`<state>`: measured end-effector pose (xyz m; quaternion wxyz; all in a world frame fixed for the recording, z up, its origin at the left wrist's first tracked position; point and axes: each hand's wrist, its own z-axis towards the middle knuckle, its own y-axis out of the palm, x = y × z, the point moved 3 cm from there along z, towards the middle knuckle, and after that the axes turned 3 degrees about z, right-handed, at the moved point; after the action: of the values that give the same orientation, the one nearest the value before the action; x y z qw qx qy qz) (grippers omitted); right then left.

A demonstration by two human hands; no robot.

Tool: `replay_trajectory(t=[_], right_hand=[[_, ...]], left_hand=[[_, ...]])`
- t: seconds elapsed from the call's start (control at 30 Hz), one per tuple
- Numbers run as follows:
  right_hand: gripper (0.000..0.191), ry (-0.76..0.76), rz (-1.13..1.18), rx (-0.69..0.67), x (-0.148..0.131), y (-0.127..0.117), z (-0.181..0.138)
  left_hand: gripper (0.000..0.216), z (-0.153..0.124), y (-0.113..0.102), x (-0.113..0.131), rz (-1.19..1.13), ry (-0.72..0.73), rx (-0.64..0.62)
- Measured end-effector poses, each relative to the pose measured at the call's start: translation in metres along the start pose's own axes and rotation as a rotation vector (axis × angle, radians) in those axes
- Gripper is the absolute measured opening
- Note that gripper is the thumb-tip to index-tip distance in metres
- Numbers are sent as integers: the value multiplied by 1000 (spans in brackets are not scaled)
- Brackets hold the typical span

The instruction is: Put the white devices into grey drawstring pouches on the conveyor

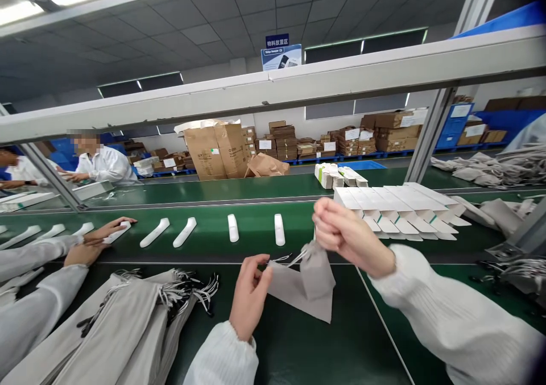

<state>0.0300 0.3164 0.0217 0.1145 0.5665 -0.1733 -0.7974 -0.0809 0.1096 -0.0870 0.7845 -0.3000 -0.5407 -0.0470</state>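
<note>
A grey drawstring pouch hangs over the green bench, its top gathered and white cords showing. My right hand is closed in a pinch above the pouch's gathered part, with a bit of cord below the fingertips. At the pouch's left corner, my left hand has its thumb and fingers closed on the fabric edge; the exact contact is partly hidden. Flat grey pouches with white cords and black ends lie heaped to the left. White handheld devices stand in a row on the green conveyor belt.
At the left, a co-worker's hands touch a white device. Open white boxes line the belt's right side. More grey pouches lie far right. A metal frame spans overhead; a large carton stands beyond.
</note>
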Motion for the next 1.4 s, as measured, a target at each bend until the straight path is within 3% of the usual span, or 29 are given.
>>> replay_trajectory(t=[0.13,0.2,0.27,0.33,0.47,0.53,0.6,0.7,0.8,0.87,1.0,1.1,1.17,1.23,1.3,1.4], right_hand=[[7,-157,-149,150,4,-34,86],[27,-99,-483,247,14,-63,117],[48,66,-899,318,26,-96,133],[57,262,-1191,383,40,-129,132],[35,548,-1416,510,75,-174,99],[30,597,-1493,539,93,-183,81],[28,546,-1547,549,104,-184,68],[30,356,-1549,527,106,-179,57],[57,159,-1442,496,93,-162,50],[73,12,-1123,453,84,-136,44],[90,-174,-227,301,79,-59,24],[85,-149,-114,227,87,-14,6],[62,-117,-228,154,97,2,-6],[37,-83,-418,58,109,8,-19],[36,-1,-510,-27,118,9,-31],[19,224,-267,-22,112,3,-47]], left_hand=[[15,17,19,-37,508,-69,-13],[3,18,22,-48,604,-101,-34],[10,14,23,-51,603,-84,-57],[16,7,23,-48,569,-32,-84],[21,-6,22,-31,586,131,-76],[22,-9,20,-20,630,206,-65],[19,-11,18,-9,599,255,-95],[13,-14,14,1,421,213,-154],[12,-17,13,5,194,98,-214],[15,-17,14,10,81,78,-250],[17,-17,18,23,18,116,-287],[14,-19,19,33,-18,137,-264],[13,-20,18,39,-48,150,-184],[16,-20,15,41,-73,141,-38],[22,-19,10,40,-109,98,70],[34,-17,1,28,-224,-47,90]])
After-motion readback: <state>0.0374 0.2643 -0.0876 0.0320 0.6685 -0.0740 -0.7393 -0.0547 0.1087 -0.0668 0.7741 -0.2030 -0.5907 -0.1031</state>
